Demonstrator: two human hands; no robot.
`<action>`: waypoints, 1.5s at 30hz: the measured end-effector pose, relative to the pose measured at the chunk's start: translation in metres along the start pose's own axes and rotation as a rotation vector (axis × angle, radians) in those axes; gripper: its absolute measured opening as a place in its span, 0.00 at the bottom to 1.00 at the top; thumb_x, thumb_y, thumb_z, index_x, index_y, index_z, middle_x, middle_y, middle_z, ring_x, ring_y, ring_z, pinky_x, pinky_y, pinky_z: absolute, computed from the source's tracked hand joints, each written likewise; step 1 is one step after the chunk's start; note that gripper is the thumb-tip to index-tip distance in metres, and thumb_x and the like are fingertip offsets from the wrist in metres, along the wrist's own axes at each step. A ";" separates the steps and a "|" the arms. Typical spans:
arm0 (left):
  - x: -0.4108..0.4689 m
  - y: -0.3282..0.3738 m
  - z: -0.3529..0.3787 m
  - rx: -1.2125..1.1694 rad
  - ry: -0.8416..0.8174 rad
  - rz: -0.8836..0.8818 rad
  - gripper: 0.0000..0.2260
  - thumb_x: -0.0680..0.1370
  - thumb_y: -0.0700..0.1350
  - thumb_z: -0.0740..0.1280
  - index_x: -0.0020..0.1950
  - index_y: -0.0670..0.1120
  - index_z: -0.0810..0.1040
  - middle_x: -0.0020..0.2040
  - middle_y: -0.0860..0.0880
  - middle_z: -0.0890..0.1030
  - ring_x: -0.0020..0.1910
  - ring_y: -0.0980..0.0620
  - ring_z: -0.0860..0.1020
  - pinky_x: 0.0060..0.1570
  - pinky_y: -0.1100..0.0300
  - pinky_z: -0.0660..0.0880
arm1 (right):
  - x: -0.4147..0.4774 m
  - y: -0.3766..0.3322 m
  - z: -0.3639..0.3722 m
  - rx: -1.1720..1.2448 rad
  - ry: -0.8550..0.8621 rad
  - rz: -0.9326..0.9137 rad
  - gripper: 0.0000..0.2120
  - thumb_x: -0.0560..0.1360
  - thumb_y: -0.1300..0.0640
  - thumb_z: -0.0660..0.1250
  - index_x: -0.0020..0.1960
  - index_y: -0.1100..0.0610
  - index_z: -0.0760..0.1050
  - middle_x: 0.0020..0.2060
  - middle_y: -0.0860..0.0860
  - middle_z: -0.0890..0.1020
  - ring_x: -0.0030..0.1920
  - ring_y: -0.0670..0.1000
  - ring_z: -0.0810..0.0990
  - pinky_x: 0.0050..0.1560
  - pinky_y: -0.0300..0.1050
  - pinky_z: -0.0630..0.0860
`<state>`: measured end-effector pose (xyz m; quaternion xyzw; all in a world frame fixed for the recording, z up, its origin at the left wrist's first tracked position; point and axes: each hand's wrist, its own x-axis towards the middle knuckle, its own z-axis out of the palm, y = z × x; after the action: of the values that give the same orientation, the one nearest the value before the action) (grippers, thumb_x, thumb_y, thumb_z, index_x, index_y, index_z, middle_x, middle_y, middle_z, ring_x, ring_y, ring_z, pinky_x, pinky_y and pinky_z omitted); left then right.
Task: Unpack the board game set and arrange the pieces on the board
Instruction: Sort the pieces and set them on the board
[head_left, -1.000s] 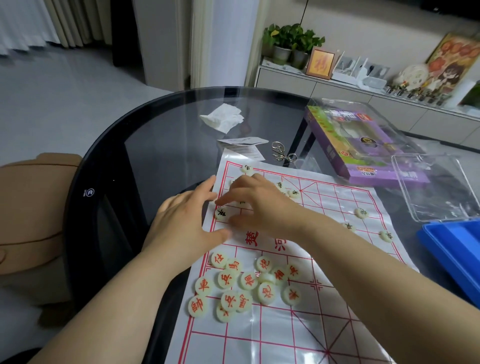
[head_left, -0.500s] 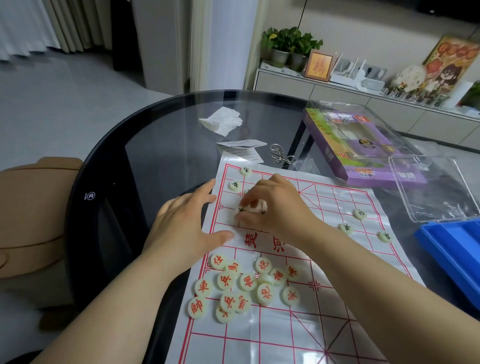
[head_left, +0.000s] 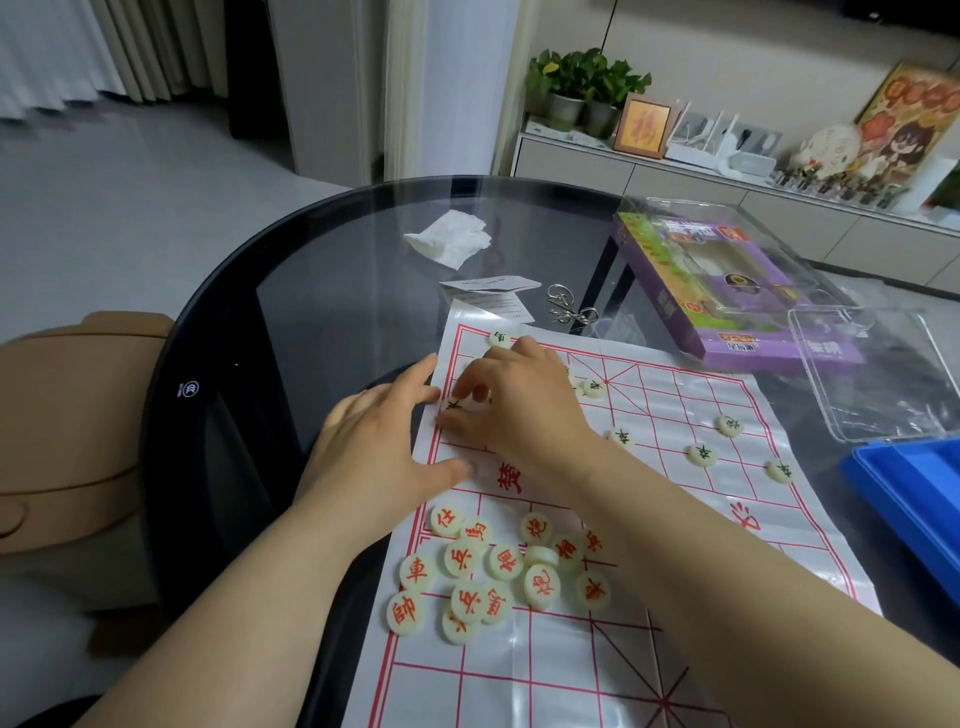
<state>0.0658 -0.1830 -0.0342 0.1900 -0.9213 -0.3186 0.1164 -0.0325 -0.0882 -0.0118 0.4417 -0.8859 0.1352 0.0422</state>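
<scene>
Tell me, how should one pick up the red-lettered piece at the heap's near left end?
Pinch the red-lettered piece by its rim, from above. It is a flat disc lying face up on the board, so only the edge offers a grip; its left and near sides are free, neighbours crowd its right.

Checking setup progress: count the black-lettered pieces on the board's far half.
7 black-lettered pieces show: one at the far-left corner, one pinched by the right hand, one just right of it, one by the wrist, three toward the right edge. The hand may hide more.
</scene>
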 end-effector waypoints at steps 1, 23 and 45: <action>0.000 0.000 0.000 0.004 0.000 0.003 0.40 0.68 0.59 0.69 0.73 0.59 0.47 0.69 0.62 0.66 0.72 0.53 0.57 0.70 0.55 0.53 | 0.000 0.001 0.001 -0.007 -0.004 -0.001 0.16 0.72 0.44 0.65 0.55 0.52 0.78 0.50 0.50 0.80 0.54 0.51 0.68 0.48 0.42 0.57; -0.002 0.007 -0.002 -0.011 -0.017 -0.044 0.38 0.69 0.56 0.70 0.72 0.59 0.52 0.68 0.62 0.65 0.71 0.52 0.57 0.69 0.53 0.53 | -0.049 0.055 -0.034 0.079 -0.075 0.146 0.14 0.71 0.50 0.68 0.56 0.53 0.78 0.52 0.49 0.79 0.48 0.47 0.65 0.47 0.40 0.61; -0.002 0.006 -0.002 0.017 -0.005 -0.064 0.35 0.70 0.56 0.69 0.72 0.60 0.54 0.68 0.62 0.64 0.71 0.53 0.56 0.69 0.53 0.55 | -0.014 0.033 -0.021 0.085 -0.093 0.068 0.15 0.74 0.51 0.65 0.60 0.50 0.75 0.55 0.48 0.78 0.56 0.51 0.69 0.48 0.39 0.59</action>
<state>0.0668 -0.1791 -0.0296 0.2195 -0.9177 -0.3150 0.1022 -0.0508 -0.0530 -0.0011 0.4185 -0.8949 0.1534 -0.0227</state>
